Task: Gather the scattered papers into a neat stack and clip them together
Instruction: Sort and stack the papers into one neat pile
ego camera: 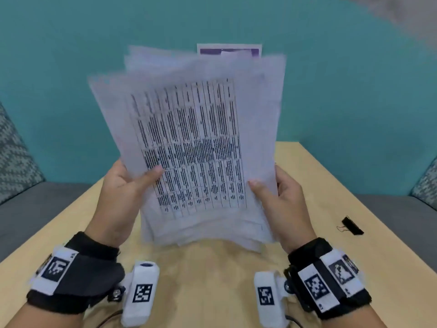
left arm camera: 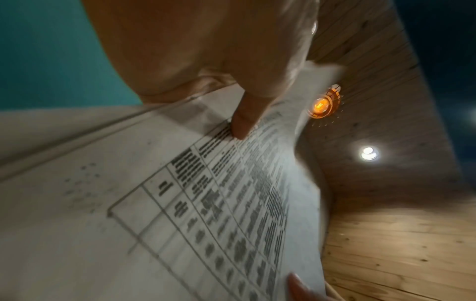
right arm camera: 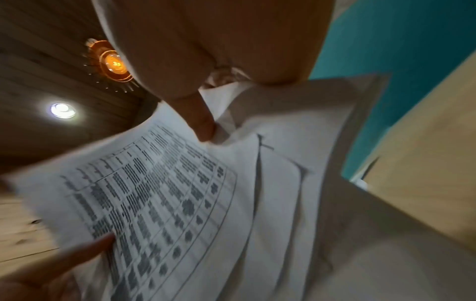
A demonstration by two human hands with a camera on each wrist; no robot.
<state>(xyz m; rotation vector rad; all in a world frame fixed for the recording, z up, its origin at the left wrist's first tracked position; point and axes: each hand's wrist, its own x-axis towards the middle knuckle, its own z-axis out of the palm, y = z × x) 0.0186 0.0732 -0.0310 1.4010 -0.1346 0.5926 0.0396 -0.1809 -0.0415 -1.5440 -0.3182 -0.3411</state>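
Observation:
A loose bundle of white papers (ego camera: pixel 196 143) stands nearly upright above the wooden table (ego camera: pixel 212 275), its sheets fanned and uneven; the front sheet bears a printed table. My left hand (ego camera: pixel 125 185) grips the bundle's left edge, thumb on the front sheet. My right hand (ego camera: pixel 281 197) grips the right edge the same way. The left wrist view shows the papers (left arm camera: pixel 180 203) under my left thumb (left arm camera: pixel 244 122). In the right wrist view my right thumb (right arm camera: pixel 203 126) presses the papers (right arm camera: pixel 206 203). A black binder clip (ego camera: pixel 352 225) lies on the table at the right.
Behind the table rises a teal wall (ego camera: pixel 71 67). Grey seating with patterned cushions (ego camera: pixel 14 152) flanks the table on both sides. The table's right edge runs just past the clip.

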